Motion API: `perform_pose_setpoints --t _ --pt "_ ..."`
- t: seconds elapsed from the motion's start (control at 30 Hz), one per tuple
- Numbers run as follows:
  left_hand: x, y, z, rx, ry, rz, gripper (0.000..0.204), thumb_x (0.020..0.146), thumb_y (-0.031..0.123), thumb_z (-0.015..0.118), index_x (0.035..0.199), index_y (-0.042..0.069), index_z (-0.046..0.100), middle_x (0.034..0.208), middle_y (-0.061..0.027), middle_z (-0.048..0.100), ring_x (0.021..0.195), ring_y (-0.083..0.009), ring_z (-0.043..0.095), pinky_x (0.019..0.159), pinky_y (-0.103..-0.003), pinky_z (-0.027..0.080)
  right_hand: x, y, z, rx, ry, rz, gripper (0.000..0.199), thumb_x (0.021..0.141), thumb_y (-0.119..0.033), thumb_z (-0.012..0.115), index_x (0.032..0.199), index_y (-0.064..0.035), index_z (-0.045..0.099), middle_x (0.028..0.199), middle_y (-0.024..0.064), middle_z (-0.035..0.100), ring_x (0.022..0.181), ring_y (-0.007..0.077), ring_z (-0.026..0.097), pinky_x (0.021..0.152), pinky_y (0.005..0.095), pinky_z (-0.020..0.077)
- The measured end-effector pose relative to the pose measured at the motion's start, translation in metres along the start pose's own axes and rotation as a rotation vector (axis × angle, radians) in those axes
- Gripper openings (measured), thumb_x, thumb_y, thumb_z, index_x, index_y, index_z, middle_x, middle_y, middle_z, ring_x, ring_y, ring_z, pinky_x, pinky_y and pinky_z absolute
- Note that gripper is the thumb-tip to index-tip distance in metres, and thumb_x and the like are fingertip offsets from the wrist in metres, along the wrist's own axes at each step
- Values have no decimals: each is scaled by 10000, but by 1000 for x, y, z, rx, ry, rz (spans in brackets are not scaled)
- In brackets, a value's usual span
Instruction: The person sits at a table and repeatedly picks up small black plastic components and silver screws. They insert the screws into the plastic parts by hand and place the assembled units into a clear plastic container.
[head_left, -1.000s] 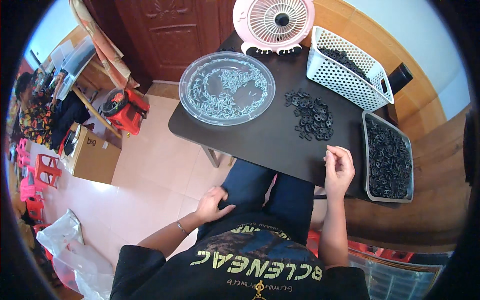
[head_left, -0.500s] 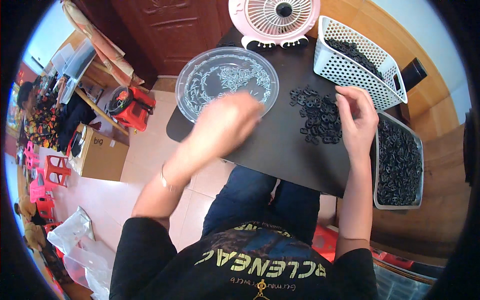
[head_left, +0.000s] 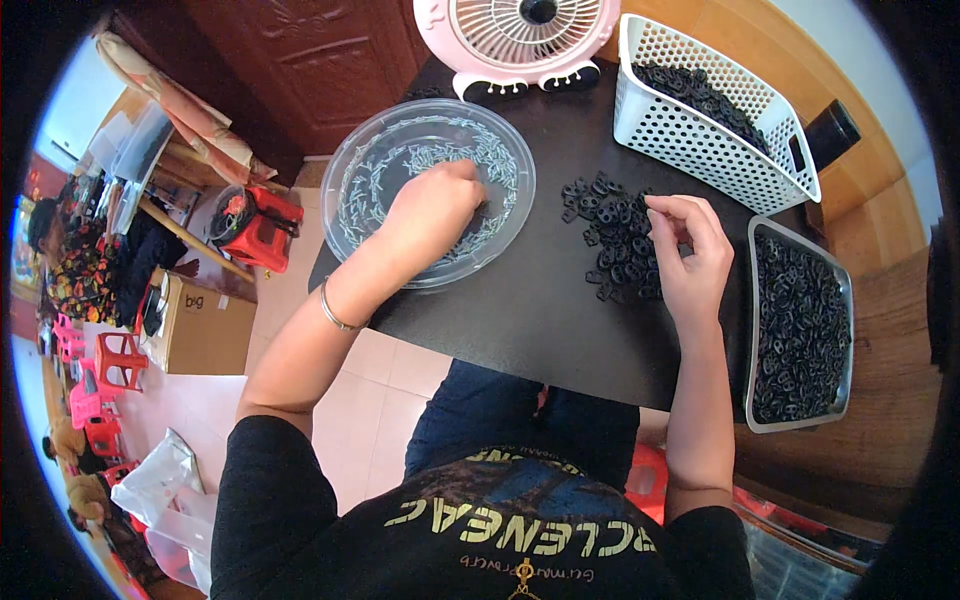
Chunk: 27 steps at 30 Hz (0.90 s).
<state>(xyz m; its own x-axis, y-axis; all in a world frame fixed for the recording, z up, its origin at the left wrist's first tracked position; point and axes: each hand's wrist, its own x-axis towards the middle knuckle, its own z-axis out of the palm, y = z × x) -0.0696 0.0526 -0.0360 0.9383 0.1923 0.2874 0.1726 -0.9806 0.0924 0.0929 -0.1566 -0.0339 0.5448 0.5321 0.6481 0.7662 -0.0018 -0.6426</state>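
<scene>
- Clearly, silvery pins (head_left: 378,182) are held in the round tub (head_left: 528,187); there the left hand (head_left: 432,208) is held, fingers bunched, grip hidden.
- Black pieces (head_left: 615,245) are heaped on the table (head_left: 500,335) beside the right hand (head_left: 692,255); whether its curled fingers are closed on one cannot be told.
- More are held in white basket (head_left: 690,138), metal tray (head_left: 785,424).
- Lettering is printed on shirt (head_left: 290,490), carton (head_left: 205,335).

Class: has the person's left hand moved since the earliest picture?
Yes: against the dark table, the left hand went from the lap up to the clear tub.
</scene>
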Motion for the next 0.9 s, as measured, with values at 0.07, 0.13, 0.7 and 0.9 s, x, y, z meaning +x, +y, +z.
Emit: perform_pose_setpoints --t 0.07,0.13,0.7,0.9 --pt "1 -3 2 -38 -5 -15 85 674 29 579 747 13 619 770 -131 562 728 -307 571 658 -382 461 -1 -1 -2 -1 3 -10 112 738 30 600 834 -24 621 771 45 573 575 67 493 520 196 405" --pt "3 -4 1 -53 -12 -22 86 670 18 574 745 9 614 760 -137 559 723 -312 569 656 -387 458 1 -2 0 9 11 -24 109 737 31 600 831 -21 619 772 49 576 584 71 509 521 197 412" --pt "29 -13 2 -69 -67 64 83 579 -14 537 661 0 529 661 -166 541 662 -339 547 616 -401 439 -13 -11 -28 -127 -561 31 108 712 -71 620 813 -48 590 776 81 575 663 233 586 604 318 471" --pt "27 -11 -11 -304 -8 -19 59 640 18 562 666 -9 517 676 -137 562 625 -251 566 604 -329 462 -20 -16 -34 -181 -693 89 115 708 -103 617 813 -65 589 786 82 574 697 255 584 638 350 471"
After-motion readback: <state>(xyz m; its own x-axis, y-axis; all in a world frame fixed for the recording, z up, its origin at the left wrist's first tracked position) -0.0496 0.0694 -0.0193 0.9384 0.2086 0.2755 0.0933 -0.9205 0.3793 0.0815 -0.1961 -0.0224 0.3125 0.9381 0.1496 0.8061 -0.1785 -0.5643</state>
